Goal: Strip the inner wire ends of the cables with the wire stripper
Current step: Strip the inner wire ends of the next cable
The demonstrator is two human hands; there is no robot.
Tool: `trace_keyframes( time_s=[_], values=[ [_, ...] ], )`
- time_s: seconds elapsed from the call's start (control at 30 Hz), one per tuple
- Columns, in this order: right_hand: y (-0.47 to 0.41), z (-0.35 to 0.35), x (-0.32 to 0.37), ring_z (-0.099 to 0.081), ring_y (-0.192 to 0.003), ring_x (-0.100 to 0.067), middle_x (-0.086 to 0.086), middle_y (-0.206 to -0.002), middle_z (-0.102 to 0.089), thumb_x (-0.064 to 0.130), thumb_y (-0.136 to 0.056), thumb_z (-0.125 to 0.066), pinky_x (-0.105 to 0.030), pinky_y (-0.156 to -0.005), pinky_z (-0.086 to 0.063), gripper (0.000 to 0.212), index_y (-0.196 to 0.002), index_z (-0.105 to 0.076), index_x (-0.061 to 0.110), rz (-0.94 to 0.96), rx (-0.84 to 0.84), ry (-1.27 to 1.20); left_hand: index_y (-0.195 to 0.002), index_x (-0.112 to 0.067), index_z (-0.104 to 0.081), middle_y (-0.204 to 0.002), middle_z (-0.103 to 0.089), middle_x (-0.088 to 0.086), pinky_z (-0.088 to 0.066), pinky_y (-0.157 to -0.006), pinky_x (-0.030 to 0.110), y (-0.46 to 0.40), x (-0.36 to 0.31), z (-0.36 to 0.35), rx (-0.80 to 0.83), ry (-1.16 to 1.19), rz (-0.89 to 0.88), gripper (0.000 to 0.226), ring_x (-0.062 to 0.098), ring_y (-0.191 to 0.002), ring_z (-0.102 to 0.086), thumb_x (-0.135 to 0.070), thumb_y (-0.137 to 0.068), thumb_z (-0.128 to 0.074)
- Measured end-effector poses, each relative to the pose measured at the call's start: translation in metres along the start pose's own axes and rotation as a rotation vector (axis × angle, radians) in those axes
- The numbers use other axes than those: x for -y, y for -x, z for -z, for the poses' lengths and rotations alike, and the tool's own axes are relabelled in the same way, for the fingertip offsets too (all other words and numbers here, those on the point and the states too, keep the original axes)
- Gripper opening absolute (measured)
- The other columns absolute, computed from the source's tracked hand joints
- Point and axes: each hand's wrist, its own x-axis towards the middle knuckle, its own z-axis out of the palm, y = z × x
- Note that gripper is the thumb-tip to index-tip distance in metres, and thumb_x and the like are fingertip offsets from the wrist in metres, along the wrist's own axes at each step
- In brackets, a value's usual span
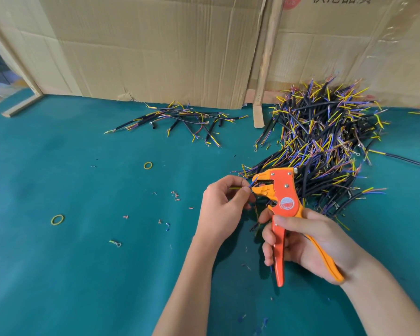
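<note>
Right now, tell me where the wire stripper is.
In the head view, the wire stripper is right of centre, gripped by the right hand, its nose meeting wires pinched by the left hand, just before the big cable pile.

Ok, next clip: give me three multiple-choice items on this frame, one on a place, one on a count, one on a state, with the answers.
1. Where does the big cable pile lie?
A. right of the hands
B. left of the hands
C. in a box

2. How many yellow rubber bands lie on the green mat?
A. none
B. two
C. five

3. What does the right hand do?
A. rests flat on the mat
B. grips the wire stripper
C. holds a rubber band

Answers: 1 A, the pile sits on the mat at the right. 2 B, one far, one near left. 3 B, fingers wrap its handles while the left hand pinches a wire at its nose.
</note>
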Motion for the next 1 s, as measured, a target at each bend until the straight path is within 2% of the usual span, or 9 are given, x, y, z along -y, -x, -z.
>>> trace_keyframes(
  time_s=[0.2,0.53,0.7,0.8,0.87,0.93,1.0],
  values=[
    [0.000,0.000,0.000,-0.056,-0.061,-0.036,-0.021,-0.075,-0.052,0.029,-0.071,-0.090,-0.046,-0.060,-0.053,0.046,-0.100,-0.067,0.000,-0.011,-0.012,0.011,-0.083,-0.016,-0.064,-0.069,-0.069,-0.001,-0.040,-0.052,0.013,-0.001,0.002,0.000,0.015,0.027,-0.010,0.018,0.013,-0.058,-0.059,-0.004,-0.096,-0.058],
    [-0.001,-0.003,0.000,-0.047,-0.051,-0.028,-0.016,-0.066,-0.045,0.031,-0.081,-0.078,-0.037,-0.049,-0.046,0.031,-0.087,-0.062,0.005,-0.030,-0.058,-0.025,-0.085,-0.018,-0.064,-0.072,-0.073,0.001,-0.042,-0.052,0.014,-0.001,0.006,0.003,0.016,0.063,-0.017,0.015,0.013,-0.059,-0.063,-0.008,-0.097,-0.059],
    [-0.001,-0.006,-0.002,-0.043,-0.046,-0.025,-0.013,-0.064,-0.041,0.029,-0.085,-0.073,-0.033,-0.047,-0.042,0.026,-0.082,-0.059,0.007,-0.014,-0.057,-0.027,-0.088,-0.015,-0.062,-0.074,-0.074,0.002,-0.043,-0.049,0.021,0.000,0.003,0.004,0.007,0.079,-0.020,0.012,0.013,-0.060,-0.064,-0.006,-0.097,-0.059],
    [-0.003,-0.011,-0.004,-0.036,-0.038,-0.020,-0.009,-0.058,-0.036,0.025,-0.084,-0.076,-0.026,-0.041,-0.037,0.029,-0.075,-0.054,0.010,0.019,-0.110,-0.016,-0.091,-0.011,-0.064,-0.073,-0.073,0.004,-0.045,-0.050,0.023,0.001,0.003,0.007,-0.011,0.120,0.004,0.010,0.015,-0.059,-0.062,-0.002,-0.095,-0.061],
    [-0.005,-0.014,-0.004,-0.031,-0.033,-0.016,-0.007,-0.054,-0.032,0.031,-0.079,-0.075,-0.022,-0.036,-0.032,0.033,-0.072,-0.049,0.011,0.059,-0.173,-0.009,-0.089,-0.011,-0.067,-0.075,-0.073,0.007,-0.048,-0.055,0.024,0.001,0.003,0.008,-0.021,0.128,0.012,0.013,0.016,-0.061,-0.062,0.002,-0.091,-0.063],
    [-0.005,-0.013,-0.005,-0.033,-0.034,-0.017,-0.007,-0.054,-0.034,0.031,-0.078,-0.075,-0.024,-0.036,-0.033,0.033,-0.074,-0.049,0.011,0.089,-0.158,-0.033,-0.084,-0.014,-0.071,-0.074,-0.072,0.008,-0.050,-0.058,0.025,0.001,0.002,0.007,-0.025,0.079,0.011,0.012,0.016,-0.061,-0.061,-0.004,-0.085,-0.064],
    [-0.004,-0.010,-0.005,-0.043,-0.042,-0.023,-0.010,-0.060,-0.042,0.022,-0.080,-0.080,-0.031,-0.043,-0.041,0.031,-0.082,-0.052,0.009,0.091,-0.075,-0.080,-0.080,-0.018,-0.073,-0.074,-0.073,0.011,-0.051,-0.059,0.027,0.000,0.002,0.008,-0.031,0.018,0.015,0.011,0.015,-0.060,-0.061,-0.015,-0.078,-0.063]
  ],
)
